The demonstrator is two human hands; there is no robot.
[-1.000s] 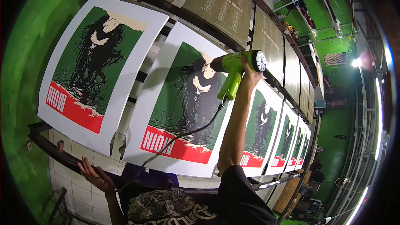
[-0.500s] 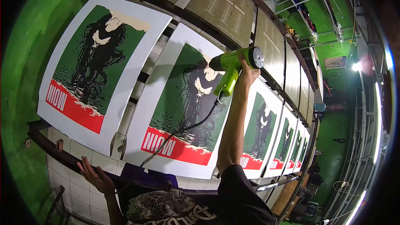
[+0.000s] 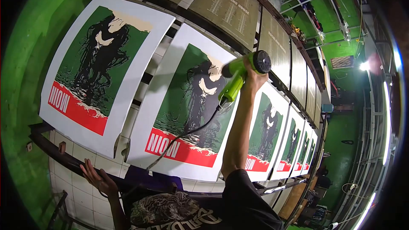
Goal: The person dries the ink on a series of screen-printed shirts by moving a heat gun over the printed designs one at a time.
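My right hand (image 3: 254,79) is wrapped round a lime-green hair dryer (image 3: 233,86) with a dark nozzle and a dark round rear grille. The dryer hovers over the upper right part of a printed white sheet (image 3: 140,145), its nozzle toward the picture. That print shows a dark long-haired figure on green above a red band. A black power cord (image 3: 200,128) runs from the handle down across the sheet. Low on the left, my left hand (image 3: 100,181) has its fingers stretched out beside the dark front rail (image 3: 70,158), with a bit of cord near its wrist.
A matching print (image 3: 55,76) lies to the left, and several more line the rack to the right. Behind them are olive-brown panels (image 3: 226,12) with white lettering. Purple cloth (image 3: 155,182) hangs by the front rail. Green walls (image 3: 21,85) stand close on the left.
The hair dryer has turned in my right hand and shifted slightly right, so its rear grille now looks dark. My left hand has hardly moved.
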